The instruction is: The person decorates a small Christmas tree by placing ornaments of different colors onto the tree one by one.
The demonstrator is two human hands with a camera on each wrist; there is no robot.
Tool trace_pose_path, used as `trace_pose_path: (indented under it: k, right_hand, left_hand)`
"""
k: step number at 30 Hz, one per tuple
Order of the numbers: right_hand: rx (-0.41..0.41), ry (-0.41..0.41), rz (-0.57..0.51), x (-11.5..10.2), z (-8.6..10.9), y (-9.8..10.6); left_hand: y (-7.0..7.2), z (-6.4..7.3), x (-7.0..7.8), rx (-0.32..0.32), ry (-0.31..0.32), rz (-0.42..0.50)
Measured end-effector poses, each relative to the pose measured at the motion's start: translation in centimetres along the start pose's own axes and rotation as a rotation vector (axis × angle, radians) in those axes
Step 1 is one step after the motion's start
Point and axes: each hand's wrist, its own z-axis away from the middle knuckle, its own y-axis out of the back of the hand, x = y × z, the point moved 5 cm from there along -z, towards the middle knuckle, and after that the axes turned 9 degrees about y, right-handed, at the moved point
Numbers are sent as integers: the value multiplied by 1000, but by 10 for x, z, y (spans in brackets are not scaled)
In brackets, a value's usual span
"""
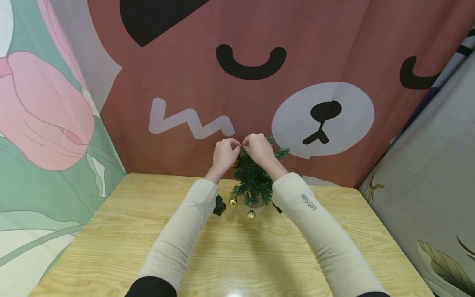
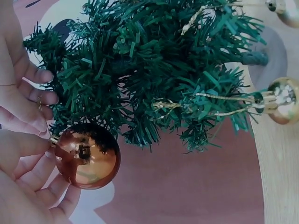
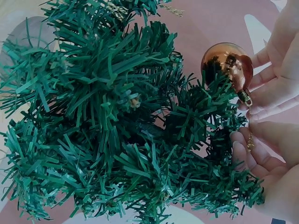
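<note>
Bear-print curtain (image 1: 252,103) behind a worktop (image 1: 222,247). Copper bauble (image 2: 88,158) is up beside the tree (image 1: 252,177), left hand (image 1: 225,154) pinching its cap (image 2: 53,140), right hand (image 1: 258,148) with fingers clamped on the gold cord (image 3: 251,140). Looks like the hanging step; next move probably calls for looping it over a branch (image 3: 226,184).

The tree (image 1: 254,175) stands on the table (image 1: 230,247), before the cloth (image 1: 178,78).
</note>
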Motion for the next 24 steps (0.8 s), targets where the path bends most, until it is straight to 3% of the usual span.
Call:
trace_pose_path:
  k: [15, 24]
  right_hand:
    - [-42, -115, -50, 5, 0, 2]
    - [-57, -188, -116, 8, 3, 2]
  left_hand:
    - [-7, -5, 0, -30, 40, -1]
    - [-11, -6, -1, -10, 20, 19]
